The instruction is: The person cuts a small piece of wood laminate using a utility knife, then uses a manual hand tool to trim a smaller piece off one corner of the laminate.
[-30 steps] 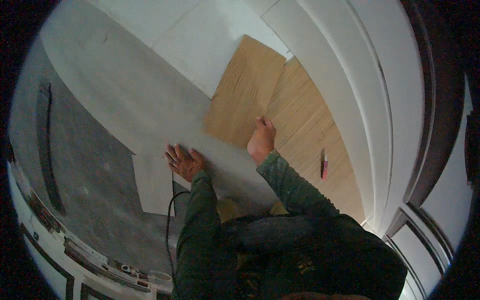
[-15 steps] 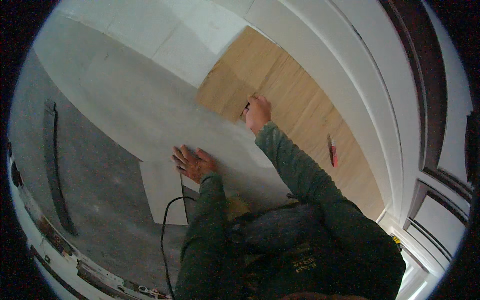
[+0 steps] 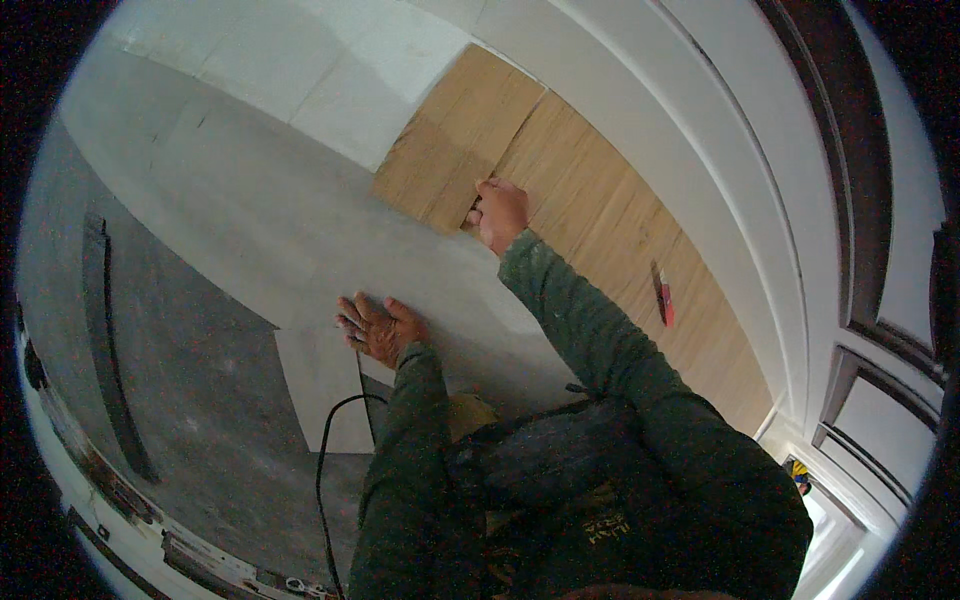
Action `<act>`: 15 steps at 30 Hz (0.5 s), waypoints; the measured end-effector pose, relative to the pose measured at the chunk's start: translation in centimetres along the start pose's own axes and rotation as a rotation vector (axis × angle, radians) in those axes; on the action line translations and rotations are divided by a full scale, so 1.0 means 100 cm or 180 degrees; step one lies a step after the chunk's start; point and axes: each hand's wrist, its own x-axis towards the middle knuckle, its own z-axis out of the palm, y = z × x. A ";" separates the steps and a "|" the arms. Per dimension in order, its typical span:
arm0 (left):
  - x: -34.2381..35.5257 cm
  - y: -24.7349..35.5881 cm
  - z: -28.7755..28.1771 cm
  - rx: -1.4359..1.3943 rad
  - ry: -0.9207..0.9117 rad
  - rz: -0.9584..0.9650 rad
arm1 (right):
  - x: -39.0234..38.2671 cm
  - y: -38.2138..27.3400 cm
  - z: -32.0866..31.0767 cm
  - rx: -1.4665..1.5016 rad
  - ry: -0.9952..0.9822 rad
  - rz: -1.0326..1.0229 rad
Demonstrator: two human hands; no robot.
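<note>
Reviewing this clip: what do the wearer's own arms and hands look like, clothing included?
Both the left hand and the right hand are ungloved. The left sleeve and right sleeve are long, dark green and wrist-length; the right is visibly wrinkled and paler toward its cuff. Any rings or smaller details are too blurred to tell.

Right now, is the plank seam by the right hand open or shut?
Open, apparently: a dark line separates the end plank from its neighbour beyond the right hand, which hides part.

Tan wood-grain planks (image 3: 600, 220); green sleeves (image 3: 590, 315); red tool (image 3: 667, 308)
</note>
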 end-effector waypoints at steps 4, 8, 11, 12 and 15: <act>-0.007 0.008 0.002 -0.0097 -0.0002 0.0002 | 0.013 0.005 -0.015 -0.0406 0.0042 -0.0385; -0.012 0.012 0.006 -0.0103 0.0041 0.0019 | 0.027 0.001 -0.029 -0.0050 -0.0157 0.0044; -0.009 -0.008 0.019 -0.0099 0.0121 0.0014 | 0.011 0.001 -0.014 0.0145 -0.0172 0.0154; -0.006 -0.008 0.019 -0.0157 0.0135 0.0028 | 0.009 -0.001 -0.013 0.0159 -0.0195 0.0153; -0.011 0.003 0.014 0.0363 -0.0254 0.0005 | 0.007 -0.008 -0.015 -0.0405 0.0181 0.0267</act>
